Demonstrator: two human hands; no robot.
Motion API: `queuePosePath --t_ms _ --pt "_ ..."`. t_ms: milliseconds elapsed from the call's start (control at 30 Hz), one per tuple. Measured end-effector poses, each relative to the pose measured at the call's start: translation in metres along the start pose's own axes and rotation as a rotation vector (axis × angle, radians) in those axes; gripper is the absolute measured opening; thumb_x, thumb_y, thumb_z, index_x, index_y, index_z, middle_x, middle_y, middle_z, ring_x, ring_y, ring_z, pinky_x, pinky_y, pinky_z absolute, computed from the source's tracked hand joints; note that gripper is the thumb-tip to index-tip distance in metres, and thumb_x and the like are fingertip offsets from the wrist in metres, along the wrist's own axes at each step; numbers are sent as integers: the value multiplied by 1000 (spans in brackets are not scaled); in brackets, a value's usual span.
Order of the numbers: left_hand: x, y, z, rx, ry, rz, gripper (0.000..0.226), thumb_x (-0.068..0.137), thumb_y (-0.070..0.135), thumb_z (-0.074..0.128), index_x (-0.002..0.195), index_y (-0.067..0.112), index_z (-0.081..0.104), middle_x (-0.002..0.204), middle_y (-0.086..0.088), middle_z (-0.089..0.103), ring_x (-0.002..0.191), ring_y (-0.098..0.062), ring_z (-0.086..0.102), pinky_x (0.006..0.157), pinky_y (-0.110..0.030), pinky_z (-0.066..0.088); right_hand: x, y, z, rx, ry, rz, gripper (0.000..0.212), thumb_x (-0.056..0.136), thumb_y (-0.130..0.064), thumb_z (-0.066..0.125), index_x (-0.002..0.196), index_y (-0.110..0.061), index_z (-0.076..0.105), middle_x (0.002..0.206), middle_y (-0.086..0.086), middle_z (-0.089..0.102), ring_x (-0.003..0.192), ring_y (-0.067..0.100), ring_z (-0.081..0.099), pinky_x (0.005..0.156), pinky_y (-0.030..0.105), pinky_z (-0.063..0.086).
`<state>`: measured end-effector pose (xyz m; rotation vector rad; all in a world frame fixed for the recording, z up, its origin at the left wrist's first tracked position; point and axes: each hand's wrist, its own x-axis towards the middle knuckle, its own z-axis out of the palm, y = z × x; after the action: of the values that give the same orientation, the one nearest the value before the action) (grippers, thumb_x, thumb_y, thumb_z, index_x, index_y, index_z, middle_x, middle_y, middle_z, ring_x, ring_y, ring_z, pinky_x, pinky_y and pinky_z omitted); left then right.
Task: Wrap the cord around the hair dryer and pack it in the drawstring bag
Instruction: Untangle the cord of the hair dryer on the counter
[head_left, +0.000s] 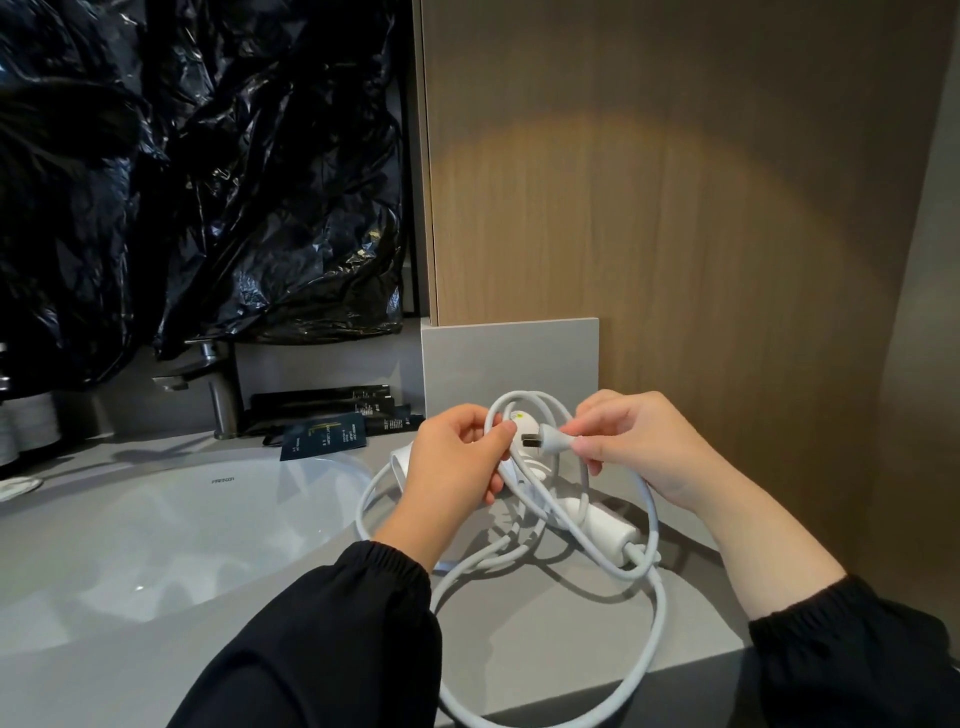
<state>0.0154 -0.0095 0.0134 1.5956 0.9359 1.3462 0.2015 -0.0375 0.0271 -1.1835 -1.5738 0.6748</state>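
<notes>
Cord (662, 610): white, slack. The nearest loop hangs over the bench (571, 649) front edge, right of the sink (156, 545). More loose loops lie on the bench right of the sink.

Hair dryer (602, 522): white, handle lying on the bench right of the sink. Head end is mostly hidden under the left hand (452, 462).

Left hand: fingers (498, 431) curled round the dryer's upper part and some cord turns, just above the sink's right rim.

Right hand (639, 447): thumb and forefinger pinch the plug (550, 441), prongs pointing toward the left hand. The two hands are close together.

Step, judged: finishing the wrap and securing the plug end. Few turns look tight and most of the cord is loose.

To do it well:
- Left hand keeps the dryer fixed.
- Right hand pulls in the hanging slack first, then lays even turns round the handle without kinking the cord at its exit.
- Tuck the plug under the last turn so it cannot unwind.

Risk: the low loop could snag on the bench edge.

Drawstring bag: not in view.

Behind the sink: dark sachets (322, 439) and the faucet (221, 395), with black plastic sheeting (182, 156) above. Wood panel (675, 182) is to the far right of the sink.
</notes>
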Motion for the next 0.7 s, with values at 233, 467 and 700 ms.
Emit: queuePosePath --t_ms 233,467,700 --pt "-4 5 0 -7 -37 57 10 90 14 63 85 6 66 52 4 58 38 -11 44 38 -21 40 6 5 8 -307 181 31 35 73 -22 82 97 -24 56 80 -1 57 64 10 50 55 19 43" --pt "-6 7 0 19 -58 134 9 90 11 62 84 12 68 55 2 56 38 -8 43 38 -20 37 4 6 10 -239 -40 76 22 87 -28 69 107 -35 65 86 -9 70 77 9 65 62 20 51" --pt "-5 6 0 64 -69 127 9 91 14 62 86 11 68 58 0 58 39 -7 44 40 -20 40 6 5 13 -211 -77 75 26 94 -24 59 117 -36 59 84 -9 73 77 5 67 59 17 48"
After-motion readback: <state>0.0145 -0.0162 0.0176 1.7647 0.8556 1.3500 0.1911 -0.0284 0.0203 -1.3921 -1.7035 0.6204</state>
